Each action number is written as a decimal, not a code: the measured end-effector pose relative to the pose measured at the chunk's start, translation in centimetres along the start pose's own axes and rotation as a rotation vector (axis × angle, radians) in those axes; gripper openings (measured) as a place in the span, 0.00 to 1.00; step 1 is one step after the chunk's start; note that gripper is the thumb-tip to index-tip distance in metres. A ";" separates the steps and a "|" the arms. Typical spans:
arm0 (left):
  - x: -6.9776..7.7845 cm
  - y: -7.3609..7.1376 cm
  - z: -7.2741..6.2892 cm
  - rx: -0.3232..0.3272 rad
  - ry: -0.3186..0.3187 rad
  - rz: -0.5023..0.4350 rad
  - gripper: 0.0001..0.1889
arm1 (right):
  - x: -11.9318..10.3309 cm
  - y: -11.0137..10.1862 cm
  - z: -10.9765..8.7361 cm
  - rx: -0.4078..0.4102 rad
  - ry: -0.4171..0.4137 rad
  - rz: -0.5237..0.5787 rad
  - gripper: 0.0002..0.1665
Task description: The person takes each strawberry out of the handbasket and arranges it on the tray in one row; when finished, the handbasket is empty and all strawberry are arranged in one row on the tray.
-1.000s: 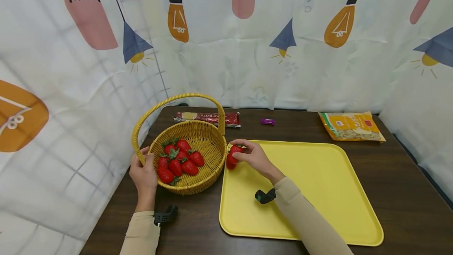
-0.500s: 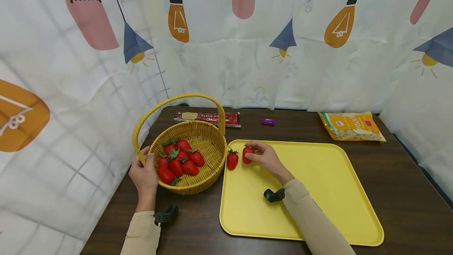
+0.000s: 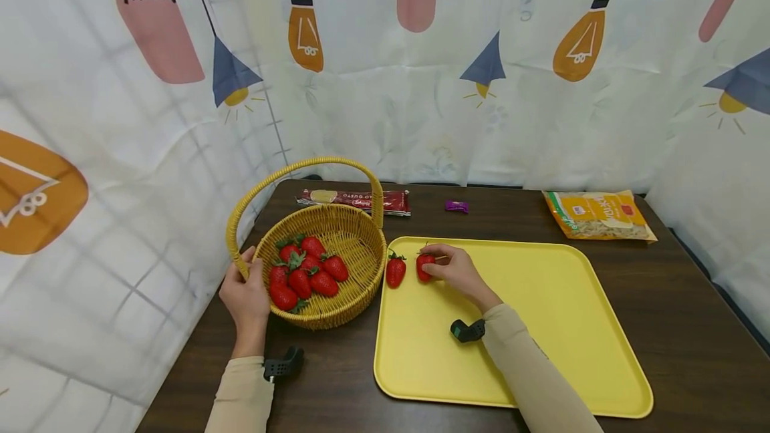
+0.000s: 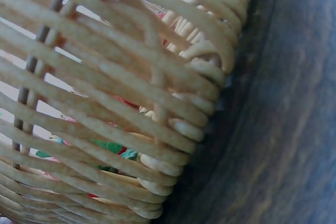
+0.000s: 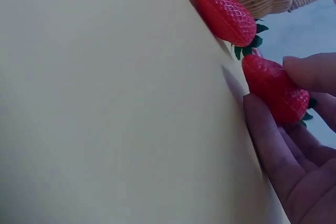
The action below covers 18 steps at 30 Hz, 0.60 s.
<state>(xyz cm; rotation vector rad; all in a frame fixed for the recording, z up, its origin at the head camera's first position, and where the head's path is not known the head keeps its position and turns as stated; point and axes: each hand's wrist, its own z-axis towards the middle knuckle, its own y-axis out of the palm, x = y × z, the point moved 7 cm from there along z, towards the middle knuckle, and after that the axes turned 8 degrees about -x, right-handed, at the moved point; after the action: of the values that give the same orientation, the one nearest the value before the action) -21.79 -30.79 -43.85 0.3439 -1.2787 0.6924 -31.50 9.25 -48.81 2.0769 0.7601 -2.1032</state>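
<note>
While the left hand (image 3: pixel 245 299) grips the basket (image 3: pixel 356 239) at its left rim, by the foot of the handle (image 3: pixel 327 161), the right hand (image 3: pixel 458 277) pinches a strawberry (image 3: pixel 424 268) between thumb and fingers. The strawberry is at the far left part of the tray (image 3: pixel 577 333); whether it touches the tray surface cannot be determined. A second strawberry (image 3: pixel 395 272) lies on the tray just beside it, along the left edge. The berry pile (image 3: pixel 323 282) rests in the basket, toward its left side.

Clearances: the basket's right rim adjoins the tray's far left corner; contact between the two cannot be confirmed. The tray surface extends broadly to the right of the strawberry and toward the person, with the right sleeve (image 3: pixel 529 363) crossing above it. The table (image 3: pixel 337 379) borders the tray's near and right edges. Along the table's far edge lie the red packet (image 3: pixel 394 202), partly hidden by the basket, then the purple packet (image 3: pixel 456 206) and the bag (image 3: pixel 600 214), both apart from the tray.

Materials: the basket is round and woven, with gaps between strands visible in the left wrist view; its handle is wrapped and arched. The tray is smooth, yellow and rectangular, with rounded corners and a raised rim. Both strawberries are glossy, dimpled and tapered, with green leaves. The table is dark and wood-grained. Printed cloth (image 3: pixel 385 119) hangs behind.
</note>
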 end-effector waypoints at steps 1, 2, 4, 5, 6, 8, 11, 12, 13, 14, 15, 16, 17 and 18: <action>0.0 0.0 0.0 0.004 0.001 0.002 0.15 | 0.0 0.0 0.0 0.000 0.002 -0.020 0.20; 0.1 0.1 0.0 0.006 0.002 0.003 0.15 | 0.1 -0.1 0.1 -0.001 0.006 -0.040 0.19; 0.0 0.1 -0.1 0.012 0.004 0.007 0.15 | 0.1 -0.1 0.1 -0.001 0.012 -0.086 0.19; -0.1 0.1 -0.1 0.014 0.006 0.009 0.15 | 0.1 -0.1 0.1 -0.003 0.017 -0.104 0.20; -0.1 0.1 -0.1 0.015 0.010 0.011 0.15 | 0.1 0.0 0.0 -0.006 0.023 -0.112 0.20; -0.3 0.1 -0.1 0.018 0.017 0.020 0.15 | 0.0 0.0 -0.1 -0.007 0.028 -0.121 0.20; -0.4 0.1 0.0 0.024 0.030 0.032 0.15 | -0.2 0.1 -0.2 -0.004 0.026 -0.135 0.19; -0.4 0.0 0.0 0.025 0.032 0.036 0.14 | -0.3 0.1 -0.2 -0.002 0.023 -0.139 0.19; -0.5 0.0 0.0 0.025 0.033 0.041 0.14 | -0.3 0.0 -0.3 0.003 0.021 -0.147 0.19; -0.5 0.0 0.0 0.024 0.034 0.045 0.14 | -0.4 0.0 -0.3 0.008 0.023 -0.153 0.19; -0.5 0.0 0.0 0.022 0.036 0.045 0.14 | -0.4 0.0 -0.3 0.012 0.026 -0.158 0.19; -0.5 0.0 0.0 0.020 0.036 0.045 0.14 | -0.4 0.0 -0.3 0.017 0.029 -0.164 0.20; -0.4 -0.1 0.0 0.018 0.035 0.042 0.14 | -0.5 0.0 -0.4 0.022 0.033 -0.169 0.20; -0.4 -0.1 0.1 0.017 0.036 0.042 0.14 | -0.5 0.0 -0.4 0.025 0.036 -0.173 0.20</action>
<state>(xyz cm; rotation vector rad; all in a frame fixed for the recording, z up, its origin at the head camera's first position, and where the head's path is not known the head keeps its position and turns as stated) -21.85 -31.00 -44.24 0.3176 -1.2495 0.7422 -31.13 9.27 -48.34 2.1388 0.9556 -2.1763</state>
